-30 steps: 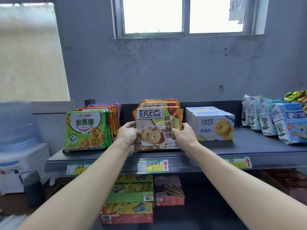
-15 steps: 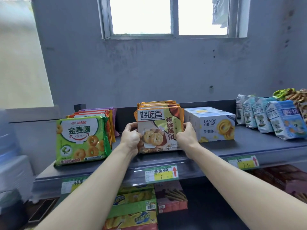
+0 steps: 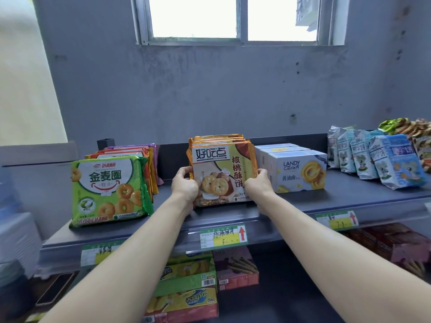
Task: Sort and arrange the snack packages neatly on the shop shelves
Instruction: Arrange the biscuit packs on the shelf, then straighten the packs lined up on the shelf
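Green ring-biscuit packs: a row standing on edge, well to the left of my left hand. The front pack faces me, with orange and purple packs close behind it.
Left hand: my fingers curl round the left edge of the walnut-biscuit packs and grip them, with the thumb at the upper left edge.
Yellow-green boxes: stacked on the lower shelf, under my left forearm.
Walnut-biscuit packs: an orange-edged row, upright on the top shelf and held between my two hands. The front pack faces me and the rest stand tight behind it.
Price tag: on the shelf's front rail, below the gap between my wrists.
Pink box: on the lower shelf, between my forearms.
Right hand: my fingers curl round the right edge of the same packs and grip them.
White cookie boxes: three in a row, just to the right of my right hand. I cannot tell whether they touch it.
Top shelf: a grey deck, bare beyond my right wrist.
Blue-and-silver packs: a leaning row, well to the right of my right hand.
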Available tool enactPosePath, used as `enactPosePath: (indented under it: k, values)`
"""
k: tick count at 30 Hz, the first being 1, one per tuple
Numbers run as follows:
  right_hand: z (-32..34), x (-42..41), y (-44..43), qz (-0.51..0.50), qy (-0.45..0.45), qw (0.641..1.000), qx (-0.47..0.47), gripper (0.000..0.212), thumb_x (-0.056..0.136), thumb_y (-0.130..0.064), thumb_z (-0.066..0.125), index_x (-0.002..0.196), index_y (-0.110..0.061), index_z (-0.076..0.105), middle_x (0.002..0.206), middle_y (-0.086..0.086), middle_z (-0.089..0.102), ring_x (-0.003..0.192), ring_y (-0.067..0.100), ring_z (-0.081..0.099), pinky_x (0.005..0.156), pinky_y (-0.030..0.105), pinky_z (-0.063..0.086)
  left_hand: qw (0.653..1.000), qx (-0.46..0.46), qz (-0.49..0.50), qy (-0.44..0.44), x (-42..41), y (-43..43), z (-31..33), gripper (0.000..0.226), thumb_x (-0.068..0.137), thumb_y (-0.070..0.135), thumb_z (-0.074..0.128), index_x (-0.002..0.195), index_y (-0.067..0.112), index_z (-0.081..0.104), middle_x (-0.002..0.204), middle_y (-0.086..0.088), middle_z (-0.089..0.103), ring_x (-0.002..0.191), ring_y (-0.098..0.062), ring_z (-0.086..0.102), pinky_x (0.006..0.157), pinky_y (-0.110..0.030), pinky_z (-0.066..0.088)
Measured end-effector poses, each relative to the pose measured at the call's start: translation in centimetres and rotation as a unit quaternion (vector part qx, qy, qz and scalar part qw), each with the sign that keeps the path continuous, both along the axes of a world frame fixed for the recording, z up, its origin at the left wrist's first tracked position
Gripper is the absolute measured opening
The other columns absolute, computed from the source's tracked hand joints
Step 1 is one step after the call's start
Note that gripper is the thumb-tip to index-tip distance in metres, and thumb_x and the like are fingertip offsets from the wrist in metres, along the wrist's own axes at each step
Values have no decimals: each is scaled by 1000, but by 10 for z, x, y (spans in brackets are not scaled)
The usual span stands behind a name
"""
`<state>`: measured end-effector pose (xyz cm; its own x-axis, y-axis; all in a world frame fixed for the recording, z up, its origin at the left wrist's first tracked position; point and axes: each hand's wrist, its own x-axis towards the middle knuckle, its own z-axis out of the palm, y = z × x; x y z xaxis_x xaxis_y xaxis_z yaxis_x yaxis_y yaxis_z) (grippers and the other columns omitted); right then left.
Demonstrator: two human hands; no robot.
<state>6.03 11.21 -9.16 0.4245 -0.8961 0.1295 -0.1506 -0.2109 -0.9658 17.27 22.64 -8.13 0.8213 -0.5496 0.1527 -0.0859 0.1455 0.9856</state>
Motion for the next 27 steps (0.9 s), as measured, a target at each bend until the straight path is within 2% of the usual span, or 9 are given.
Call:
enactPosePath:
  k: [6,9,11,14,17,19,21,24,27]
  values:
    - [-1,-1,-2,31,-20,998,43,46,88,-1,48,131,-12,38,106,3,54,80,12,49,74,29,38,999,4,-34,13,1,8,0,40,92,-5,49,128,11,47,92,-9,65,81,-27,65,71,-42,58]
    - [-2,-1,1,2,-6,1000,1,50,86,-1,49,134,-9,38,113,7,55,97,22,55,80,35,46,999,27,-34,-2,1,11,0,54,89,-11,46,138,12,40,101,-13,63,80,-26,65,66,-39,57]
    - [-1,-4,6,-41,20,997,-58,55,85,0,48,139,-7,34,131,12,49,117,29,49,96,41,46,999,37,-8,-9,1,12,0,58,87,-15,42,140,10,38,94,-11,62,74,-23,62,70,-42,57]
    - [2,-10,19,-83,13,983,-165,53,85,0,45,138,-6,37,136,12,44,125,28,41,106,39,36,997,36,58,-40,-6,14,1,48,89,-14,40,133,2,45,83,-1,52,60,-8,49,44,-13,48]
    - [3,-21,40,-75,-32,969,-235,43,88,-1,46,130,-7,47,132,8,50,120,21,46,98,23,35,990,23,115,-81,-20,22,3,38,89,-12,41,121,3,54,94,-3,51,64,-2,45,34,-3,34]
    - [0,-33,53,-62,-61,960,-267,36,89,-2,47,125,-8,53,126,6,55,115,17,50,90,15,33,986,16,130,-105,-37,29,4,35,88,-9,41,114,6,58,101,-4,53,73,-7,51,46,-6,44]
    - [-6,-51,62,-39,-83,951,-295,30,90,-2,49,118,-8,58,118,5,61,108,15,54,89,14,38,986,9,121,-116,-58,34,1,32,86,-10,40,104,10,59,99,-5,58,87,-16,57,66,-20,53]
    - [-21,-84,66,4,-89,947,-308,24,88,0,49,103,-9,65,98,1,66,92,11,59,82,13,44,988,4,85,-130,-97,38,-9,32,84,-11,41,89,15,59,87,0,59,85,-16,57,68,-21,50]
    - [-45,-121,59,71,-62,961,-261,34,81,8,41,79,-15,66,75,-2,65,75,15,63,71,16,50,993,28,-7,-117,-137,40,-30,32,84,-11,42,84,17,59,86,-3,61,82,-17,61,75,-26,53]
